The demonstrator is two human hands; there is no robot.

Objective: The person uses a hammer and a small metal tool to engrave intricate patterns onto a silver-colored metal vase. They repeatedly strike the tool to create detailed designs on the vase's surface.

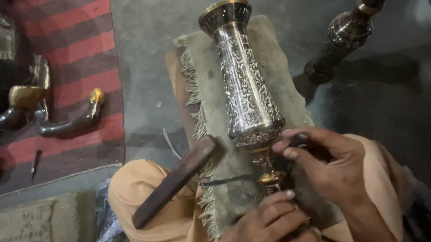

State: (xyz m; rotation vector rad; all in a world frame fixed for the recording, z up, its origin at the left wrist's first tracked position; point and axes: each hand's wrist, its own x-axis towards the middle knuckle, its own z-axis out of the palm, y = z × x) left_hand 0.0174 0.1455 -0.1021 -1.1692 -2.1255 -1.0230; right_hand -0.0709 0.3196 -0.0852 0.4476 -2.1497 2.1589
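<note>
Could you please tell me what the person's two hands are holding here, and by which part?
Both hands grip the engraved metal vase at its narrow base end: left hand beneath, right hand above it.

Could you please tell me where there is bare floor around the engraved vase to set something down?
Bare floor lies between the striped rug and the fringed cloth, and above the engraved vase. It is crowded at the vase base, where the left hand and right hand work.
</note>
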